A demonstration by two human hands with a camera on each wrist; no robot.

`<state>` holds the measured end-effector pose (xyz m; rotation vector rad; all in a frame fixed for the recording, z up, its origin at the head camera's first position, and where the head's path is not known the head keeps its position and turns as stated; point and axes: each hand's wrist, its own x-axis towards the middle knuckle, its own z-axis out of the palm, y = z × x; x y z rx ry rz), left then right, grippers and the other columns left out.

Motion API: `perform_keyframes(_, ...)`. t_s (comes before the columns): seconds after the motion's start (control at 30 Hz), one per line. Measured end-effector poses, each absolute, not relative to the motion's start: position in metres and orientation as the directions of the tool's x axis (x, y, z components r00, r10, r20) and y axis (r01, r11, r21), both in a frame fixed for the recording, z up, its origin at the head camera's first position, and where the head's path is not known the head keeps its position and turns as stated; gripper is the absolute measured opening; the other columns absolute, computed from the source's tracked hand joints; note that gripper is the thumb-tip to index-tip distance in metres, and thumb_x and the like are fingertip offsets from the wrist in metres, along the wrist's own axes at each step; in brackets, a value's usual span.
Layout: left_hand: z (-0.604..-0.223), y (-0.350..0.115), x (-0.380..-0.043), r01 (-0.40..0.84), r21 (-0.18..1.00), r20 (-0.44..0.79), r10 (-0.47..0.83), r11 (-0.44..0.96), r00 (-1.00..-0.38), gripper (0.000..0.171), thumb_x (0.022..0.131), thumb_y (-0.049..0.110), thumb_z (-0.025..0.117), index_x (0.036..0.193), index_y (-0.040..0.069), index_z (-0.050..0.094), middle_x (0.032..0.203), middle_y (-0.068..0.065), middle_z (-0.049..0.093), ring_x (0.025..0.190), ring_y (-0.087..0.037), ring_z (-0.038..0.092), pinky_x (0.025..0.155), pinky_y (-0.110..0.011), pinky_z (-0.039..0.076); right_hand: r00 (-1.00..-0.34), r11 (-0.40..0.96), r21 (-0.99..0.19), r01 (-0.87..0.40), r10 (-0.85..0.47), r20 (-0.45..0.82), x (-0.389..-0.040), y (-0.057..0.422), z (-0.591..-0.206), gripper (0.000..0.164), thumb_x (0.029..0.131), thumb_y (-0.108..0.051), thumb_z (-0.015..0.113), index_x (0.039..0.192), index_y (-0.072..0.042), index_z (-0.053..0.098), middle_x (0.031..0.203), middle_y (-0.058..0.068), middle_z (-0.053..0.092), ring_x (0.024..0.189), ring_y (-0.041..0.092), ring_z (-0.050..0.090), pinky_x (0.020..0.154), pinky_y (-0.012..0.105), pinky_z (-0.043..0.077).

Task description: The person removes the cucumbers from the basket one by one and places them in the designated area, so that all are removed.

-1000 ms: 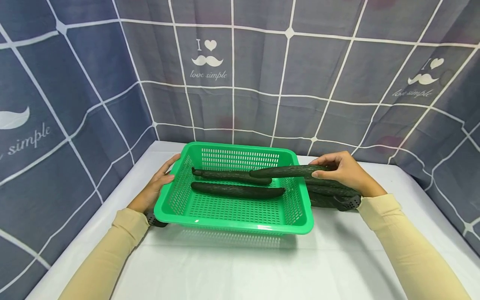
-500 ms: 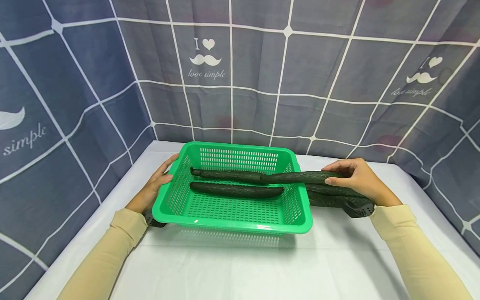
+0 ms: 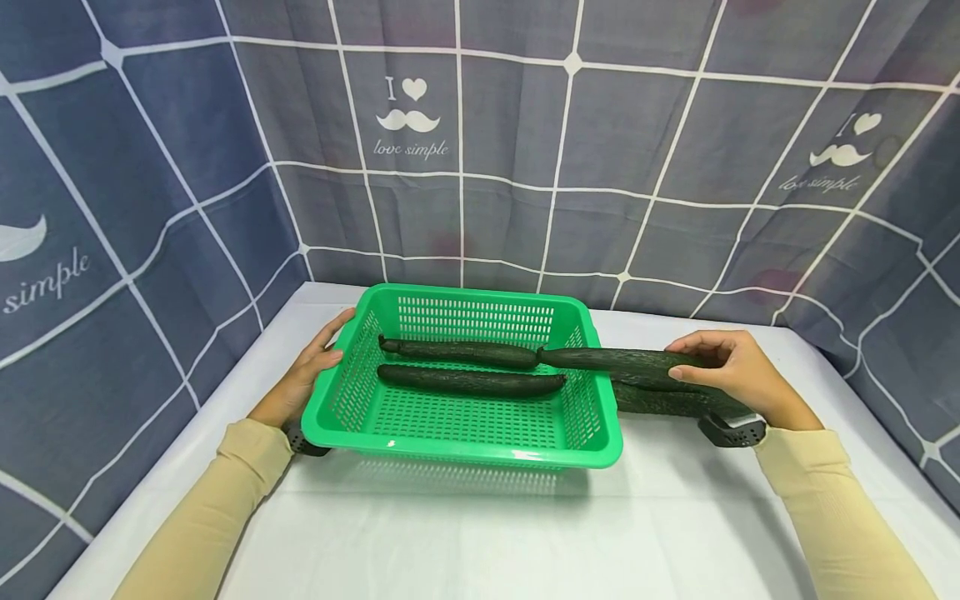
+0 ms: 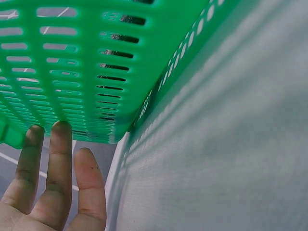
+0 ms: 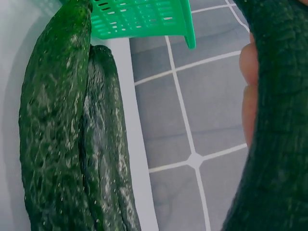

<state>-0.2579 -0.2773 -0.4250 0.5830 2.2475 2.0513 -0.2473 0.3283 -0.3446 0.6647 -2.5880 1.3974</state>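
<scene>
In the head view my right hand (image 3: 738, 375) grips a long dark-green cucumber (image 3: 615, 359) between thumb and fingers. That cucumber passes over the right rim of the green basket (image 3: 465, 455), its left end above the inside. Two more cucumbers lie in the basket, a rear one (image 3: 465, 352) and a front one (image 3: 471, 382). My left hand (image 3: 303, 379) rests against the basket's left end; in the left wrist view its fingers (image 4: 60, 159) are extended near the slotted wall. In the right wrist view the held cucumber (image 5: 281, 115) fills the right side, partly hiding the fingers.
Right of the basket, more cucumbers (image 5: 55, 125) lie side by side on the white tabletop (image 3: 465, 533), below the held one. A grey checked cloth (image 3: 517, 125) hangs behind the table and continues along both sides.
My right hand has moved right and slightly down, drawing the cucumber with it, so less of it reaches over the basket. My left hand and the basket stay nearly in place.
</scene>
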Motion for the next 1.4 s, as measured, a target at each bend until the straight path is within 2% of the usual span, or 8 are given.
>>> perform_keyframes(0.1, -0.426, -0.277, -0.258, 0.238, 0.97, 0.211, 0.302, 0.055, -0.93, 0.072, 0.108, 0.028, 0.046, 0.176, 0.023, 0.021, 0.181, -0.01, 0.005, 0.161, -0.037, 0.011, 0.123, -0.056, 0.02, -0.903, 0.483, -0.768, -0.421, -0.303, 0.304, -0.245, 0.333, -0.348, 0.026, 0.088, 0.007, 0.083, 0.112, -0.005, 0.082, 0.104, -0.016, 0.078, 0.09, 0.001, 0.073, 0.076, 0.016, 0.056)
perform_keyframes(0.23, -0.426, -0.278, -0.257, 0.224, 0.974, 0.209, 0.314, 0.014, -0.926, 0.071, 0.109, 0.028, 0.045, 0.176, 0.025, 0.021, 0.175, -0.005, 0.02, 0.148, -0.018, 0.037, 0.111, -0.028, 0.041, -0.906, 0.489, -0.766, -0.417, -0.293, 0.306, -0.243, 0.34, -0.352, 0.026, 0.089, 0.007, 0.082, 0.112, -0.006, 0.083, 0.104, -0.016, 0.079, 0.091, 0.001, 0.073, 0.076, 0.015, 0.056)
perform_keyframes(0.3, -0.426, -0.278, -0.257, 0.223, 0.975, 0.217, 0.321, -0.018, -0.922, 0.07, 0.11, 0.027, 0.044, 0.175, 0.024, 0.021, 0.17, -0.004, 0.025, 0.138, -0.011, 0.048, 0.105, -0.023, 0.048, -0.905, 0.487, -0.767, -0.418, -0.292, 0.308, -0.242, 0.344, -0.353, 0.027, 0.089, 0.007, 0.082, 0.113, -0.006, 0.083, 0.104, -0.015, 0.079, 0.09, 0.001, 0.073, 0.076, 0.016, 0.056)
perform_keyframes(0.43, -0.426, -0.278, -0.258, 0.24, 0.971, 0.229, 0.324, -0.007, -0.918, 0.069, 0.11, 0.026, 0.043, 0.176, 0.024, 0.021, 0.173, -0.005, 0.022, 0.139, -0.008, 0.044, 0.106, -0.021, 0.045, -0.906, 0.474, -0.776, -0.416, -0.292, 0.307, -0.238, 0.351, -0.355, 0.027, 0.091, 0.009, 0.08, 0.115, -0.003, 0.082, 0.106, -0.015, 0.079, 0.093, 0.001, 0.073, 0.077, 0.016, 0.056)
perform_keyframes(0.53, -0.425, -0.277, -0.258, 0.248, 0.969, 0.228, 0.32, 0.021, -0.92, 0.07, 0.11, 0.027, 0.044, 0.176, 0.024, 0.02, 0.177, -0.008, 0.015, 0.143, -0.01, 0.036, 0.108, -0.021, 0.039, -0.908, 0.471, -0.78, -0.411, -0.287, 0.305, -0.236, 0.356, -0.356, 0.027, 0.091, 0.009, 0.079, 0.116, -0.002, 0.081, 0.107, -0.016, 0.078, 0.094, 0.0, 0.072, 0.078, 0.017, 0.056)
perform_keyframes(0.8, -0.427, -0.278, -0.257, 0.234, 0.972, 0.219, 0.311, 0.011, -0.925, 0.07, 0.11, 0.028, 0.044, 0.176, 0.024, 0.021, 0.172, -0.004, 0.023, 0.139, -0.01, 0.044, 0.106, -0.021, 0.043, -0.916, 0.46, -0.795, -0.395, -0.261, 0.304, -0.232, 0.371, -0.366, 0.032, 0.091, 0.012, 0.077, 0.116, -0.007, 0.082, 0.107, -0.017, 0.078, 0.092, 0.001, 0.071, 0.076, 0.016, 0.054)
perform_keyframes(1.13, -0.426, -0.279, -0.257, 0.237, 0.97, 0.214, 0.3, 0.044, -0.93, 0.071, 0.109, 0.029, 0.044, 0.176, 0.024, 0.02, 0.178, -0.012, 0.013, 0.142, -0.011, 0.037, 0.107, -0.022, 0.038, -0.925, 0.446, -0.812, -0.377, -0.235, 0.3, -0.23, 0.391, -0.376, 0.038, 0.089, 0.016, 0.075, 0.114, -0.012, 0.083, 0.104, -0.017, 0.078, 0.082, 0.003, 0.069, 0.071, 0.019, 0.053)
perform_keyframes(1.4, -0.425, -0.278, -0.257, 0.224, 0.972, 0.195, 0.297, 0.066, -0.935, 0.073, 0.108, 0.03, 0.045, 0.176, 0.024, 0.019, 0.18, -0.009, 0.008, 0.157, -0.032, 0.018, 0.118, -0.051, 0.024, -0.918, 0.301, -0.877, -0.375, -0.252, 0.306, -0.23, 0.407, -0.384, 0.046, 0.087, 0.025, 0.069, 0.112, -0.01, 0.083, 0.103, -0.011, 0.079, 0.079, 0.004, 0.067, 0.069, 0.018, 0.052)
